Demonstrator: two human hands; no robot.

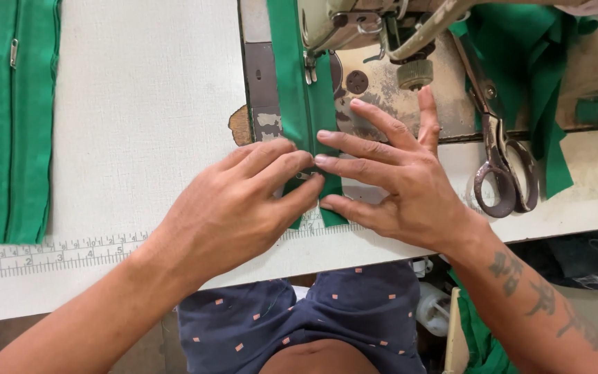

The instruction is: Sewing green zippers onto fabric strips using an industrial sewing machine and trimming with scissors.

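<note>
Here, left hand (pixel 233 204) and right hand (pixel 399 183), fingers flat, unclenched, pressing narrow green zipper strip (pixel 306 118) by sewing table (pixel 140 104) front edge; worn steel scissors (pixel 500 159) right, matching zipper piece (pixel 12 125) far left.

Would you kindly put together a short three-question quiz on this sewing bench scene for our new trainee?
1. True or false: both hands press flat on the narrow green fabric strip with a zipper that runs under the sewing machine's presser foot.
2. Which side of the right hand do the worn metal scissors lie on? A) its right B) its left C) under it
3. What lies at the far left of the white table, beyond the left hand?

Key:
1. True.
2. A.
3. A stack of green zippered fabric pieces, above the printed ruler strip along the table edge.
</note>
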